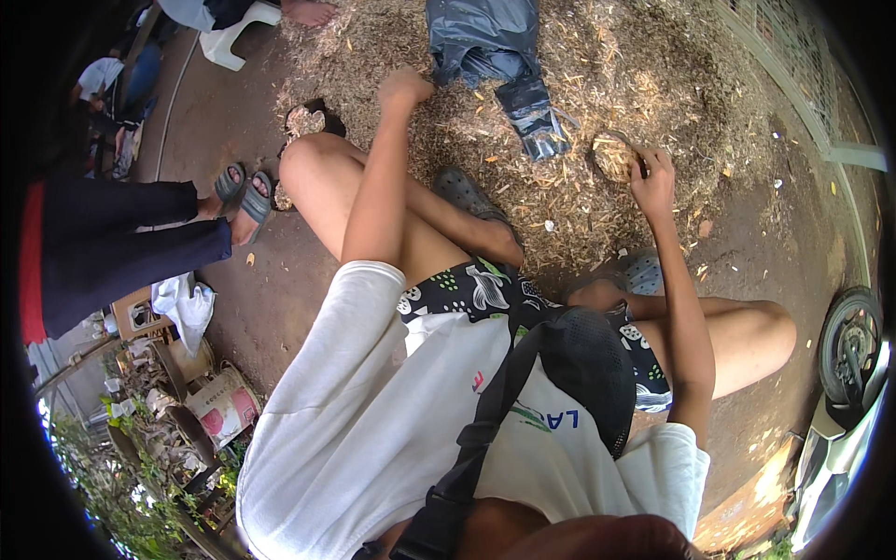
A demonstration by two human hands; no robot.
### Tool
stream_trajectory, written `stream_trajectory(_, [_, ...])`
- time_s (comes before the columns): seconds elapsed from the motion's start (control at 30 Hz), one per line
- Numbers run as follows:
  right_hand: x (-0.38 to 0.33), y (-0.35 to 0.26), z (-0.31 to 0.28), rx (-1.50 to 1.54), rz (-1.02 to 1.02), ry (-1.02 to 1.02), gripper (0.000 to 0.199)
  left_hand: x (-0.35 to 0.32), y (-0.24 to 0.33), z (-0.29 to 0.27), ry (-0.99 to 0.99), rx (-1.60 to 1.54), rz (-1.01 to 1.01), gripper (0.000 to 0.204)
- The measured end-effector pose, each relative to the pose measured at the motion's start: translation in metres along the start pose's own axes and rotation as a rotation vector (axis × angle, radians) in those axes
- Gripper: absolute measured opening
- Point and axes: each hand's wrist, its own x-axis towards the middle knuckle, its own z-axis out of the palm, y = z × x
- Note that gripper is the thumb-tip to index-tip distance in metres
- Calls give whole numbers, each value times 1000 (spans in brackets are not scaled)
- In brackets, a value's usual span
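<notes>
My right hand point(653, 179) pinches the rim of a round, dark-edged bowl point(597, 170). Pale wood shavings fill the bowl, which rests on or just above the shavings heap point(607, 79). My left hand point(406, 91) is closed beside the lower left edge of a large black plastic bag point(483, 35); whatever its fingers grip is hidden. A smaller black plastic piece point(532, 117) lies below that bag, between my hands. By my left knee stands a dark bag of shavings point(306, 121), partly covered by the knee.
A person in dark trousers point(131, 238) and sandals stands close on my left. Behind are a white stool point(238, 35) and other people. Lower left are a bucket point(224, 406) and plants. A wire fence point(793, 51) and a motorbike wheel point(849, 345) border the right.
</notes>
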Motion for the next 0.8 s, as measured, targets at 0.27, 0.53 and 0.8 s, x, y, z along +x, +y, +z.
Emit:
stream_trajectory(0.27, [-27, 5, 9, 85, 205, -43, 47, 36, -9, 94, 306, -424, -35, 72])
stream_trajectory(0.53, [-15, -15, 10, -383, -56, -138, 30, 34, -11, 109, 524, -515, 87, 61])
stream_trajectory(0.8, [3, -14, 11, -352, 79, -239, 52, 20, -3, 92, 541, -806, -186, 52])
